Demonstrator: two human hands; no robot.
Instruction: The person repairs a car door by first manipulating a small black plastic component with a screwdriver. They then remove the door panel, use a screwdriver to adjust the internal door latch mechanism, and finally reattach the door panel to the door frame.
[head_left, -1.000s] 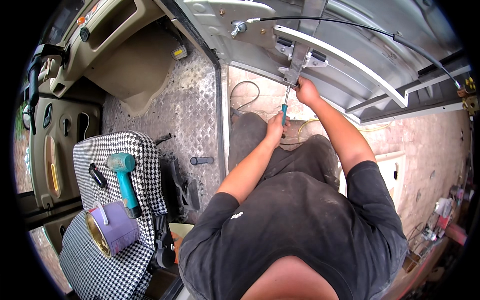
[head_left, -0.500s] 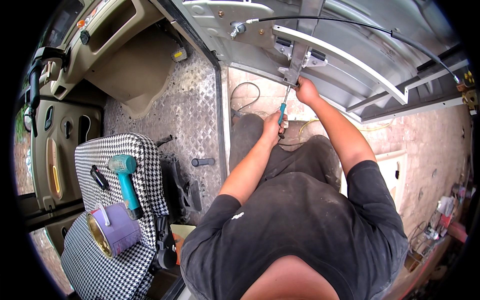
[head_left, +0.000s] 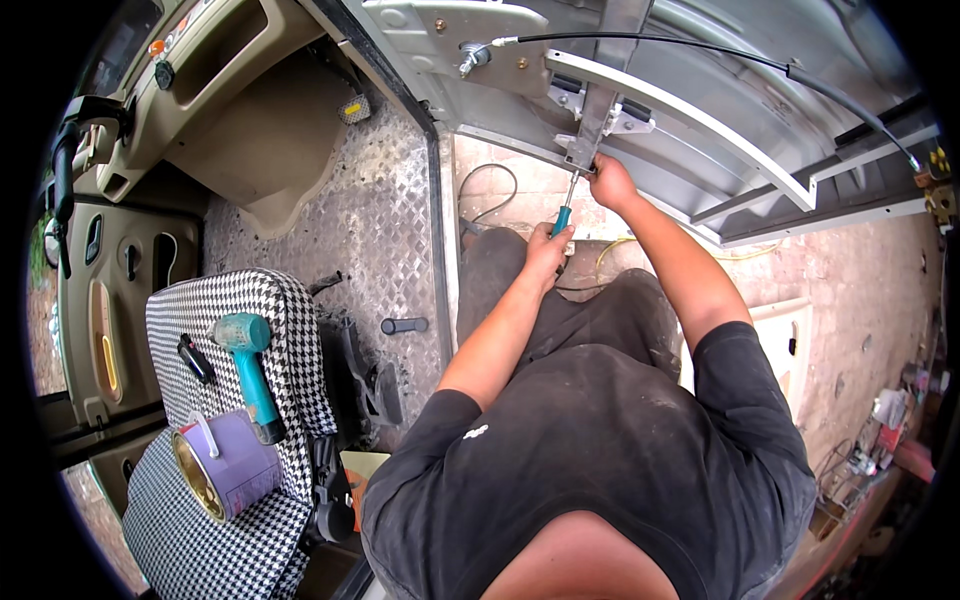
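Note:
My left hand (head_left: 545,256) is wrapped around the teal handle of a screwdriver (head_left: 562,221). Its metal shaft points up to the lower end of a grey metal rail (head_left: 597,118) on the inside of a stripped vehicle door (head_left: 700,130). At that lower end my right hand (head_left: 612,186) is closed, its fingertips against the rail beside the screwdriver's tip. Whatever those fingers pinch is hidden. Brackets with bolts sit on the rail just above, and a curved pale metal bar (head_left: 700,103) crosses there.
A black cable (head_left: 650,37) runs over the door. On the checked seat (head_left: 175,310) at left lie a teal cordless drill (head_left: 250,365), a small black object (head_left: 196,358) and a tipped purple can (head_left: 238,465). A pale panel (head_left: 765,345) lies on the brick floor at right.
My left hand has turned slightly and shifted its grip on the screwdriver handle, covering more of its lower end. My right hand stays at the rail's end.

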